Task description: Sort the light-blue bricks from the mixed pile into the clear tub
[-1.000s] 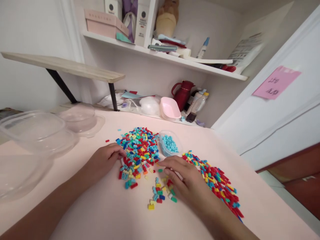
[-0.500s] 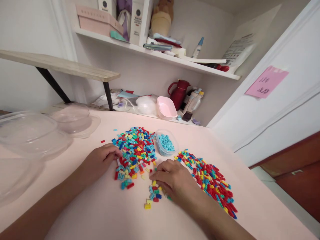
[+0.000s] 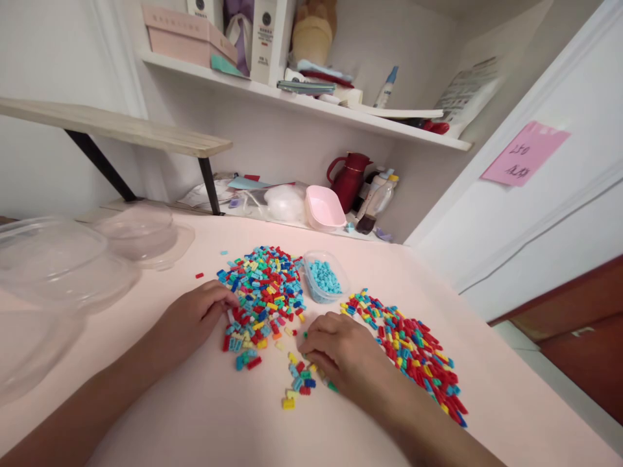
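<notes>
Now, left hand (image 3: 197, 318): down at the left edge of the big heap, fingers curled and close together; whether they pinch a brick, I cannot tell.
Right hand (image 3: 343, 350): knuckles up, fingers bent narrow over the small scatter; the fingertips are partly hidden, so no telling what they hold.
Big heap: mixed small plastic bricks (image 3: 267, 285) in red, blue, green and yellow, spread between the hands and beyond.
Small scatter: a few loose coloured bricks (image 3: 300, 376), just left of the right hand.
Tub: clear plastic container (image 3: 321, 299) holding light-blue bricks (image 3: 325, 277), beside the big heap.
Right side: a long, mostly red brick pile (image 3: 421, 353), beyond the right forearm.
Tabletop: pale pink surface (image 3: 219, 415) under it all.
</notes>
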Available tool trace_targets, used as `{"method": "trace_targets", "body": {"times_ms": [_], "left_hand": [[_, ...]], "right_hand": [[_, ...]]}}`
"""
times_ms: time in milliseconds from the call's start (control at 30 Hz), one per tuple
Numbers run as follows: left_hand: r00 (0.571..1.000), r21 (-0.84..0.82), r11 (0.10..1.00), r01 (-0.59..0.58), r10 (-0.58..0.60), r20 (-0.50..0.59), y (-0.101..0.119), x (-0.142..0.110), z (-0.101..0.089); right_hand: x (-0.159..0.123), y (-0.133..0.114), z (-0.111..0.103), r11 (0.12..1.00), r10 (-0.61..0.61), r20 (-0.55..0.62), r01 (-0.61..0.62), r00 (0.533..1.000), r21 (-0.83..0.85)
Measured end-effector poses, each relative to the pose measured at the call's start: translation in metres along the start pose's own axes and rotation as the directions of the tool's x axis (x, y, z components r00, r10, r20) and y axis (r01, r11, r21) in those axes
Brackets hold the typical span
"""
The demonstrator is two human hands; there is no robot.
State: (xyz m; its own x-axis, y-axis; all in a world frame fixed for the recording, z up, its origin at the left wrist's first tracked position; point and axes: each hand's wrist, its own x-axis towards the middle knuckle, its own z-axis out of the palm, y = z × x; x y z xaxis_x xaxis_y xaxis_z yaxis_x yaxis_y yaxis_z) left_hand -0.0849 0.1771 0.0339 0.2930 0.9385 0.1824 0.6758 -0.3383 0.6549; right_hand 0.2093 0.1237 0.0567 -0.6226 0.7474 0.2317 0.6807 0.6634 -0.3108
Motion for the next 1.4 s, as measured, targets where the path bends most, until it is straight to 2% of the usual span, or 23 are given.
{"method": "trace_targets", "body": {"times_ms": [200,300,367,433,533,600,633,733,833,900,933,1000,1067,1133,1200,1300,1400], "left_hand": [[1.0,0.009,1.0,-0.004,0.004,0.01,0.0,0.001,0.0],[1.0,-0.008,1.0,0.004,-0.004,0.018,0.0,0.001,-0.001],[1.0,-0.025,1.0,0.013,-0.013,0.017,0.0,0.002,-0.002],[0.999,-0.057,0.998,0.038,-0.037,0.005,0.001,0.003,-0.002],[0.995,-0.146,0.984,0.098,-0.1,-0.011,0.003,0.006,-0.002],[0.992,-0.176,0.977,0.119,-0.125,-0.025,0.003,0.008,-0.002],[0.99,-0.174,0.977,0.125,-0.134,-0.042,0.003,0.008,-0.003],[0.985,-0.158,0.98,0.124,-0.141,-0.099,0.002,0.007,-0.006],[0.981,-0.139,0.985,0.101,-0.122,-0.153,0.001,0.007,-0.009],[0.98,-0.128,0.989,0.075,-0.097,-0.171,0.003,0.008,-0.01],[0.979,-0.12,0.991,0.061,-0.083,-0.185,0.004,0.009,-0.01],[0.976,-0.091,0.995,0.034,-0.052,-0.21,0.01,0.009,-0.011],[0.975,-0.056,0.998,0.024,-0.036,-0.219,0.017,0.007,-0.013],[0.977,-0.02,1.0,0.023,-0.027,-0.212,0.027,0.0,-0.015],[0.98,0.017,1.0,0.022,-0.018,-0.198,0.037,-0.013,-0.016],[0.982,0.11,0.994,0.021,0.0,-0.189,0.052,-0.043,-0.009],[0.958,0.392,0.919,-0.049,0.155,-0.242,0.064,-0.079,0.011]], "right_hand": [[-0.002,0.004,0.0,0.999,-0.022,-0.005,0.022,1.0,0.026],[-0.002,0.006,-0.005,0.993,0.002,-0.079,0.007,0.997,0.121],[-0.002,0.01,-0.012,0.975,0.072,-0.173,-0.034,0.982,0.217],[0.0,0.017,-0.02,0.952,0.177,-0.297,-0.086,0.938,0.295],[0.007,0.035,-0.026,0.913,0.343,-0.481,-0.167,0.807,0.371],[0.014,0.048,-0.026,0.895,0.403,-0.549,-0.192,0.732,0.402],[0.017,0.054,-0.025,0.889,0.418,-0.568,-0.192,0.709,0.415],[0.024,0.065,-0.022,0.875,0.429,-0.577,-0.16,0.696,0.457],[0.026,0.062,-0.026,0.828,0.475,-0.569,-0.121,0.671,0.548],[0.025,0.054,-0.034,0.796,0.496,-0.532,-0.114,0.686,0.595],[0.025,0.049,-0.038,0.79,0.489,-0.495,-0.124,0.718,0.601],[0.024,0.035,-0.045,0.819,0.418,-0.394,-0.151,0.818,0.554],[0.02,0.018,-0.048,0.89,0.276,-0.265,-0.142,0.924,0.433],[0.013,-0.001,-0.045,0.948,0.144,-0.133,-0.098,0.981,0.304],[0.004,-0.017,-0.036,0.966,0.107,-0.055,-0.091,0.993,0.244],[-0.008,-0.033,-0.017,0.978,0.076,-0.068,-0.061,0.995,0.201],[-0.014,-0.038,0.001,0.991,0.063,-0.084,-0.053,0.994,0.123]]}}
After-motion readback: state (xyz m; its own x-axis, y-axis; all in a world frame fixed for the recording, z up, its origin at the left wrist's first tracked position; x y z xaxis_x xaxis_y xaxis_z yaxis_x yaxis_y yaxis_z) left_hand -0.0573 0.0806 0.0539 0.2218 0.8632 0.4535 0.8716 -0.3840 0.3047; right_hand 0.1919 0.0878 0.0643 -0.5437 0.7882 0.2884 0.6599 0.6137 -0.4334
